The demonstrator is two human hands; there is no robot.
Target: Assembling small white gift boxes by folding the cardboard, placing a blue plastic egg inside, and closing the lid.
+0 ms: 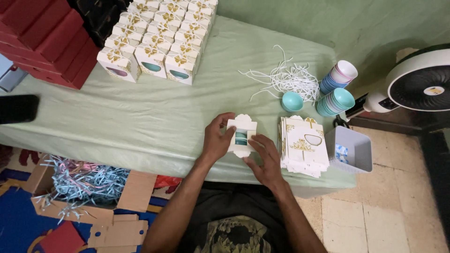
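My left hand (216, 137) and my right hand (266, 158) both hold a small white gift box (243, 134) with a scalloped top over the green tablecloth (154, 117). Through the box's window a teal bowl shows inside. Just right of my hands lies a stack of flat white box blanks with gold print (303, 145). A single teal bowl (292, 101) sits behind them, beside a tangle of white cords (287, 79).
Several finished white boxes (157, 40) stand in rows at the back. Red boxes (47, 40) are stacked far left. Stacks of teal and blue bowls (335, 86), a grey bin (351, 149) and a fan (419, 80) are at right. Shredded paper in a carton (79, 180) lies on the floor.
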